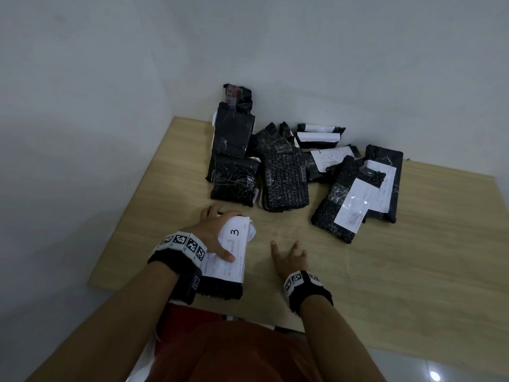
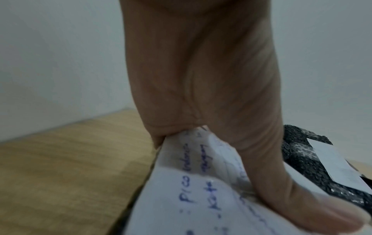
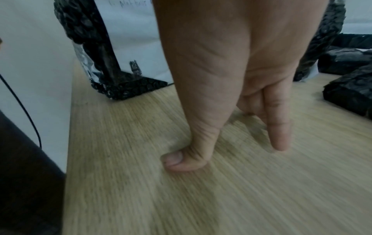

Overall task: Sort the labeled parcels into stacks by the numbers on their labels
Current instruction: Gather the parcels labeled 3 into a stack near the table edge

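My left hand (image 1: 217,235) grips a black bubble-wrap parcel (image 1: 220,289) at the table's near left corner. The parcel's white label (image 1: 234,244) is marked 3. In the left wrist view the thumb (image 2: 292,190) presses on that label (image 2: 177,198), which carries blue handwriting. To its right, my right hand (image 1: 287,253) is spread and holds nothing. Its thumb (image 3: 181,162) and a straight finger (image 3: 279,136) touch the bare wood. A labelled parcel (image 3: 128,39) stands tilted at the left of the right wrist view. Several black parcels (image 1: 285,180) lie piled at the back.
The wooden table (image 1: 385,271) sits in a corner, with white walls behind it and to the left. Two parcels with labels facing up (image 1: 348,199) (image 1: 382,186) lie at the right of the pile. One tall parcel (image 1: 237,133) leans against the back wall.
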